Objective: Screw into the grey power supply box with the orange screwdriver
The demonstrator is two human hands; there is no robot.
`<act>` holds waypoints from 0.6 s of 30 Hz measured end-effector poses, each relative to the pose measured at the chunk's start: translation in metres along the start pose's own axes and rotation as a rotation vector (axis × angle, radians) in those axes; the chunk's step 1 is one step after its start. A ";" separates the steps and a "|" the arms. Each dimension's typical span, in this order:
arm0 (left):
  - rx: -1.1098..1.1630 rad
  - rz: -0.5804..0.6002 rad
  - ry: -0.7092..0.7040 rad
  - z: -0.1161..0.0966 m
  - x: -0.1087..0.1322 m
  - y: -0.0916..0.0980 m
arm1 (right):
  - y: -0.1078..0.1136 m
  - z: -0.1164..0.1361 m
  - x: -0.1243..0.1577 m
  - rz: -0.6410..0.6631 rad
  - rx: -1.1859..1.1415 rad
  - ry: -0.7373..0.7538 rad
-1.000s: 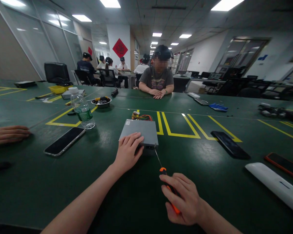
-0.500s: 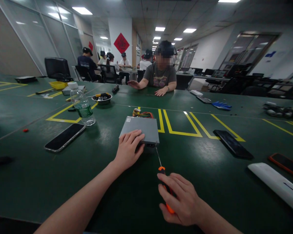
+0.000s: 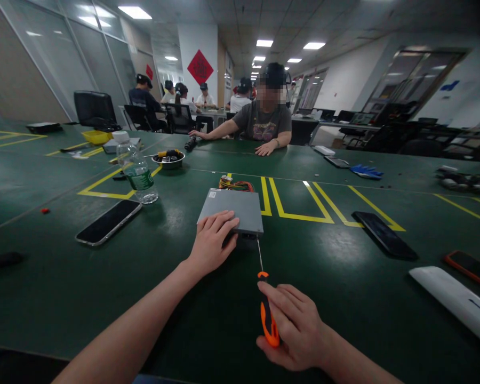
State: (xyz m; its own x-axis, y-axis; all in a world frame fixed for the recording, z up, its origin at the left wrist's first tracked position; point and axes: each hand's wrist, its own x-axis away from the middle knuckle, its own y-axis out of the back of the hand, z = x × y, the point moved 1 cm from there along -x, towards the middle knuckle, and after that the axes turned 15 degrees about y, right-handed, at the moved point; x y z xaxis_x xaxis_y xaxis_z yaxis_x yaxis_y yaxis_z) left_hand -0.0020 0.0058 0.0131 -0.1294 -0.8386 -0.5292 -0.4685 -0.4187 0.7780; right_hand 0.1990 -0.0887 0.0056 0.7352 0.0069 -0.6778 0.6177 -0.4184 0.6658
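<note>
Resting the left hand (image 3: 213, 242), thumb spread from the fingers, on the near left part of the grey metal box (image 3: 246, 207) on the green table (image 3: 176, 314), in the head view. Pinching the orange-and-black screwdriver (image 3: 269, 326) in the right hand (image 3: 299, 322), aiming its shaft at the box's near right corner; tip contact too small to tell.

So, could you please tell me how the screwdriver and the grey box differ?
The screwdriver is slim, with an orange-and-black handle; the grey box is broad and flat-topped. The right hand grips the screwdriver by its handle, while the left hand rests on the grey box. Both have a hand on them.
</note>
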 end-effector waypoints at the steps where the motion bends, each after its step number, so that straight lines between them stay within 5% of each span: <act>1: 0.003 0.002 0.001 0.000 0.000 0.000 | 0.000 0.000 0.000 -0.007 -0.006 -0.015; 10: 0.006 0.000 0.002 -0.001 0.000 0.001 | 0.001 0.003 -0.008 0.248 -0.061 -0.026; 18: 0.002 0.004 -0.007 0.000 0.000 0.001 | -0.002 0.004 -0.001 0.073 -0.036 0.004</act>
State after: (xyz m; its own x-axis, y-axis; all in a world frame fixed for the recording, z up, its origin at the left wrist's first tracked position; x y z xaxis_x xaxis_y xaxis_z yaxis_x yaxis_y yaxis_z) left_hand -0.0024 0.0048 0.0140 -0.1378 -0.8378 -0.5283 -0.4694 -0.4145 0.7797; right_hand 0.1955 -0.0919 0.0039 0.7796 -0.0189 -0.6261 0.5723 -0.3847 0.7242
